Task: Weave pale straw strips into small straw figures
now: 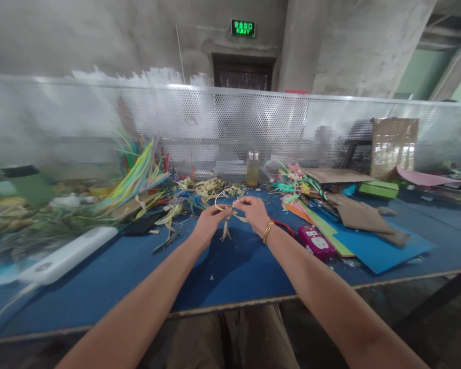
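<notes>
My left hand (214,219) is closed in a pinch on a pale, straw-coloured strip (225,233) above the blue table. Part of the strip curls up in a loop over the fingers, and frayed ends hang down below. Close beside it, my right hand (254,211), with a gold bracelet at the wrist, pinches what looks like the same strip; its fingertips partly hide the spot. Just beyond the hands lies a loose pile of similar pale strips (205,187), with tangled blue strands (192,201) at its near side.
Left are a white power strip (75,253), a bundle of coloured strips (142,171) and a green cup (26,184). A glass bottle (252,171) stands behind. To the right are a purple box (315,242), blue paper (380,251) and cardboard (363,218). A perforated metal screen (238,120) backs the table.
</notes>
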Available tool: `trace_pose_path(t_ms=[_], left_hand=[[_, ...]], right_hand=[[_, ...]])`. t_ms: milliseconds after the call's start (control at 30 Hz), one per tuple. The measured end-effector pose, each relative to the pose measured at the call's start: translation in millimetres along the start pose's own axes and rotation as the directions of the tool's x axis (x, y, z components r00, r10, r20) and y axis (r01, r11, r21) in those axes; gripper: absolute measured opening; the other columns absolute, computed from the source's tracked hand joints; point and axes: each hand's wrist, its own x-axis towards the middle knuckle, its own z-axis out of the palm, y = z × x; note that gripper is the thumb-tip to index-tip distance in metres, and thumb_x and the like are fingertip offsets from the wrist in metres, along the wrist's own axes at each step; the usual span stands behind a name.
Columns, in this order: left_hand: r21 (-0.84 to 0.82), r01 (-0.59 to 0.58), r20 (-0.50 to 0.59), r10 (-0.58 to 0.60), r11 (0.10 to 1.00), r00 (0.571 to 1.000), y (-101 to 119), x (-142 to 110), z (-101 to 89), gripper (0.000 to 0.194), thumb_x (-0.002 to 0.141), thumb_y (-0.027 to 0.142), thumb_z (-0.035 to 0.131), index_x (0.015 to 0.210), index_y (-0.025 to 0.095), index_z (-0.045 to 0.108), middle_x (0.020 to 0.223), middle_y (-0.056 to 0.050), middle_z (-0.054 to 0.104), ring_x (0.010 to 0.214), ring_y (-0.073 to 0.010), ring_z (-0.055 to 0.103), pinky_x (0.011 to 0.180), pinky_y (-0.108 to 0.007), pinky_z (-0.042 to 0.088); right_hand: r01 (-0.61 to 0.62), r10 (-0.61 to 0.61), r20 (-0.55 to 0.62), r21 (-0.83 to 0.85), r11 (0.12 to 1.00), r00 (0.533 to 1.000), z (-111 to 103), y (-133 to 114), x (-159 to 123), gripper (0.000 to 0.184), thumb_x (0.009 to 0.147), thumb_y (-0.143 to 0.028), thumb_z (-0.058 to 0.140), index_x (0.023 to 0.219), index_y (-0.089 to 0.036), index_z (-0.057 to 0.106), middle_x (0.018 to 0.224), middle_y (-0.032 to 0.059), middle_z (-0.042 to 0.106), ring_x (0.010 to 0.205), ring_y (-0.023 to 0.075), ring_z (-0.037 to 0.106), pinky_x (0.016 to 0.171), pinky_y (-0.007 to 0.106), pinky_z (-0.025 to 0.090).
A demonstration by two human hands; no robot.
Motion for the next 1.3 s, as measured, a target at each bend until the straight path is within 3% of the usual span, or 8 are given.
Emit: trace_pose_path(t_ms=[167,433,667,800,1000,1133,1233,1300], left_hand=[[-0.011,-0.042,-0.114,0.041,0.999,0.993,-1,2,-1.9,0.031,0.055,0.043,0.083,0.063,0.018,0.068,0.063,-0.001,0.063,0.064,-0.0146,0.053,0.072,-0.029,0.042],[-0.018,-0.068,-0.196,0.063,0.998,0.978,1,3,-5.5,0.031,0.053,0.042,0.084,0.063,0.017,0.069,0.066,-0.002,0.066,0.068,-0.0166,0.057,0.073,-0.029,0.043],[-0.199,0.065,-0.183,-0.102,0.978,0.978,-5,7,-6.9,0.034,0.044,0.035,0.088,0.060,0.016,0.064,0.060,0.000,0.062,0.061,-0.0130,0.054,0.064,-0.026,0.041],[-0.245,0.117,-0.138,-0.154,0.962,0.978,-6,7,-5.1,0.036,0.047,0.037,0.088,0.066,0.016,0.066,0.063,0.001,0.060,0.060,-0.0103,0.052,0.061,-0.024,0.039],[-0.183,0.139,-0.013,-0.144,0.973,0.990,-1,2,-1.7,0.034,0.052,0.037,0.087,0.072,0.016,0.068,0.068,0.001,0.062,0.059,-0.0093,0.051,0.058,-0.023,0.037],[-0.193,0.129,-0.031,-0.137,0.973,0.990,-2,4,-4.9,0.033,0.051,0.036,0.086,0.068,0.015,0.067,0.068,-0.001,0.063,0.060,-0.0105,0.053,0.059,-0.024,0.039],[-0.232,0.132,-0.077,-0.154,0.964,0.985,-4,8,-9.6,0.031,0.051,0.034,0.086,0.067,0.015,0.066,0.065,0.000,0.062,0.057,-0.0095,0.052,0.056,-0.023,0.038],[-0.268,0.136,-0.117,-0.172,0.954,0.978,-4,9,-12.6,0.030,0.051,0.031,0.086,0.067,0.015,0.066,0.063,0.001,0.061,0.056,-0.0084,0.051,0.054,-0.022,0.037]], right_hand=[[0.005,-0.004,0.018,-0.049,0.999,1.000,2,0,-1,0.030,0.065,-0.045,0.071,0.063,-0.016,0.066,0.057,-0.0028,0.054,0.056,0.0088,0.043,0.054,0.023,0.036],[-0.065,0.083,0.174,-0.110,0.992,0.981,1,3,-5,0.030,0.065,-0.042,0.072,0.076,-0.014,0.070,0.071,0.0019,0.067,0.065,0.0116,0.055,0.064,0.025,0.042],[-0.004,0.017,0.164,-0.081,0.997,0.986,5,7,-4,0.024,0.063,-0.037,0.073,0.069,-0.015,0.068,0.068,0.0009,0.066,0.065,0.0115,0.054,0.067,0.026,0.044],[-0.017,0.026,0.122,-0.071,0.997,0.992,4,6,-3,0.019,0.062,-0.033,0.072,0.067,-0.016,0.067,0.066,0.0002,0.064,0.063,0.0112,0.054,0.066,0.025,0.044],[-0.053,0.061,0.092,-0.083,0.995,0.994,2,10,0,0.021,0.065,-0.035,0.070,0.071,-0.015,0.069,0.065,-0.0002,0.064,0.059,0.0098,0.052,0.059,0.023,0.042],[-0.010,0.036,0.156,-0.163,0.987,0.987,0,6,0,0.027,0.073,-0.040,0.068,0.082,-0.015,0.071,0.079,0.0034,0.070,0.070,0.0121,0.060,0.068,0.025,0.047],[0.049,0.039,0.202,-0.413,0.909,0.979,-14,-12,-1,0.036,0.078,-0.043,0.066,0.101,-0.017,0.069,0.100,0.0072,0.072,0.090,0.0158,0.065,0.080,0.027,0.049],[0.071,0.097,0.188,-0.723,0.687,0.977,-28,-27,-2,0.042,0.077,-0.047,0.067,0.106,-0.017,0.068,0.104,0.0107,0.071,0.099,0.0217,0.065,0.086,0.032,0.049]])
